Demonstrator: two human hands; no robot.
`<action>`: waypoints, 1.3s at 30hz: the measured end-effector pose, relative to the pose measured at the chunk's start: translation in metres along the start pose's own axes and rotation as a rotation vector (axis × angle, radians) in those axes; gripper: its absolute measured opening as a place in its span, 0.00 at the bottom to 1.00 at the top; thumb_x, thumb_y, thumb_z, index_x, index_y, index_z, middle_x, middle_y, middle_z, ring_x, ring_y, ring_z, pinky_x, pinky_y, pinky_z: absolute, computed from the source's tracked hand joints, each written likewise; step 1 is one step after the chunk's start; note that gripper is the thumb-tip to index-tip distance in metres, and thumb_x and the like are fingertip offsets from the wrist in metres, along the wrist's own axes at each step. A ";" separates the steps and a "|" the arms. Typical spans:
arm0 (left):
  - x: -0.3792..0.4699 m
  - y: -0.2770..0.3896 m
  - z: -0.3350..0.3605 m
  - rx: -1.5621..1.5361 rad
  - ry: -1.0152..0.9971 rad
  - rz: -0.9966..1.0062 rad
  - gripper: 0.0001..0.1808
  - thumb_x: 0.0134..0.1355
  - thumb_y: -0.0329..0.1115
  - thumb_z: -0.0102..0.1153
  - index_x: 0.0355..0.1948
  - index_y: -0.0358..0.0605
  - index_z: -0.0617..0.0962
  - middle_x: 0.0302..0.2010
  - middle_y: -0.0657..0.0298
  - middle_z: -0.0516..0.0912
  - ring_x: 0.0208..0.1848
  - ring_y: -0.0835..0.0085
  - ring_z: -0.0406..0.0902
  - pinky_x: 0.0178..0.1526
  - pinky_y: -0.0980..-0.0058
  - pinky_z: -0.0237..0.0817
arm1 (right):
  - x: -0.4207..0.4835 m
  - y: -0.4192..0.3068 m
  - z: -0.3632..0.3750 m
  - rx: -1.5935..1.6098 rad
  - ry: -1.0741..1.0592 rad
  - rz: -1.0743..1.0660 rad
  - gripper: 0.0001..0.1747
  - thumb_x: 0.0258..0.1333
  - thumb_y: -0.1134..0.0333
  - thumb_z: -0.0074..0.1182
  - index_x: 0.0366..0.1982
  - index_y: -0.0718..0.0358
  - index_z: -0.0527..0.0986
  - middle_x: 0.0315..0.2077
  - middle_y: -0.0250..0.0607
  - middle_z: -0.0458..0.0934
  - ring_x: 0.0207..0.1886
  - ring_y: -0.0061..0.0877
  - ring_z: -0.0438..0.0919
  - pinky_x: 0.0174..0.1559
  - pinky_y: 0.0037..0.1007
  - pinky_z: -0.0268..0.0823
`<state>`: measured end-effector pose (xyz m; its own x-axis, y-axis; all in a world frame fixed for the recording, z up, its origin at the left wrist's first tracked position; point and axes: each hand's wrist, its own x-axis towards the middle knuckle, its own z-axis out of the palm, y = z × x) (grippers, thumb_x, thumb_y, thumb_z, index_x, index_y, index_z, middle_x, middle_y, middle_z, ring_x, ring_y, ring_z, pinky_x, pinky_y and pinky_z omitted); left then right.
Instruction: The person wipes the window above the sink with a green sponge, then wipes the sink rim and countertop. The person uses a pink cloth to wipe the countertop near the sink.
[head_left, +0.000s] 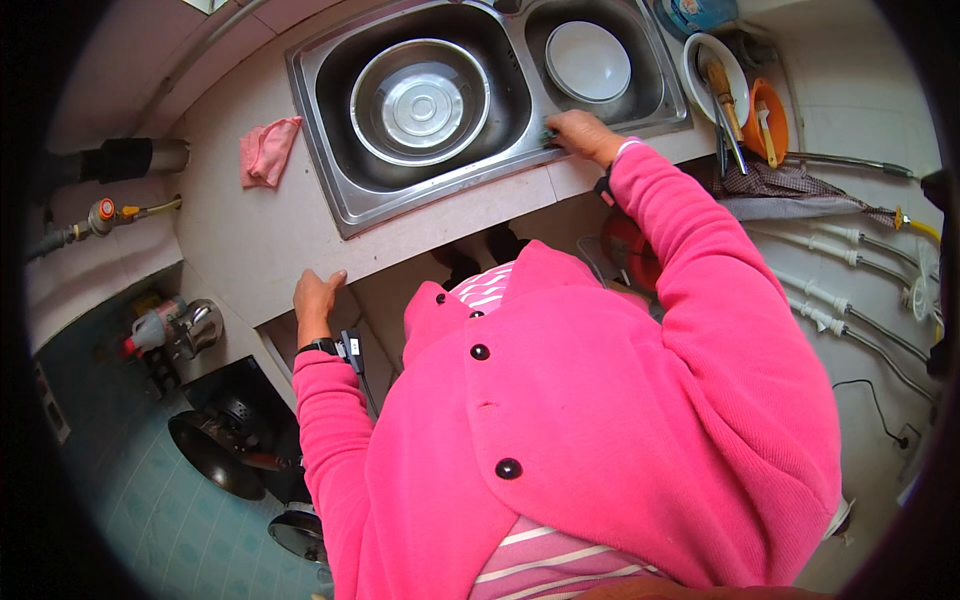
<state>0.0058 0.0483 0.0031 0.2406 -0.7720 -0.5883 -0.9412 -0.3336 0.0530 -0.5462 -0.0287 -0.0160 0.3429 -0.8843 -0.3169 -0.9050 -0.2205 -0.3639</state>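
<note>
My right hand (585, 138) holds a small dark green scouring pad (549, 136) against the front rim of the double-bowl stainless steel sink (536, 112), near the divider. My fingers hide much of the pad. In the left bowl sits a round metal basin (360, 142) with a shiny ringed bottom. White plates (589, 61), seemingly stacked, lie in the right bowl. My left hand (315, 296) rests at the front corner of the tiled countertop (255, 247), thumb apart, holding nothing visible. Its other fingers are partly hidden.
A folded pink cloth (268, 152) lies left of the sink. At the right stand a white bowl (694, 67) with utensils and an orange container (766, 120) with a brush. A gas valve (103, 216) projects at the left wall. A wok (214, 457) sits by the stove.
</note>
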 end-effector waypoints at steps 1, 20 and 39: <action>0.002 0.000 0.001 0.011 -0.004 -0.001 0.34 0.49 0.56 0.66 0.37 0.30 0.77 0.40 0.40 0.80 0.45 0.45 0.77 0.47 0.56 0.67 | 0.006 -0.015 0.006 0.026 0.009 -0.021 0.07 0.47 0.67 0.58 0.31 0.60 0.77 0.31 0.52 0.79 0.38 0.50 0.78 0.40 0.45 0.69; 0.000 0.003 -0.002 0.003 0.004 -0.032 0.34 0.48 0.57 0.68 0.37 0.30 0.78 0.40 0.40 0.81 0.45 0.46 0.79 0.48 0.57 0.69 | -0.002 -0.058 -0.019 0.229 0.252 0.303 0.10 0.54 0.63 0.55 0.39 0.55 0.75 0.31 0.51 0.79 0.37 0.49 0.77 0.38 0.43 0.67; -0.011 0.009 -0.013 -0.066 0.004 -0.063 0.31 0.48 0.53 0.69 0.38 0.31 0.80 0.41 0.42 0.82 0.47 0.48 0.79 0.49 0.58 0.70 | 0.091 -0.181 0.051 0.099 -0.129 -0.330 0.08 0.46 0.67 0.54 0.31 0.59 0.79 0.29 0.53 0.80 0.36 0.48 0.79 0.41 0.43 0.70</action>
<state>-0.0026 0.0466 0.0205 0.2993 -0.7505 -0.5892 -0.9067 -0.4161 0.0693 -0.3378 -0.0482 -0.0238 0.6466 -0.7120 -0.2740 -0.7142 -0.4386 -0.5455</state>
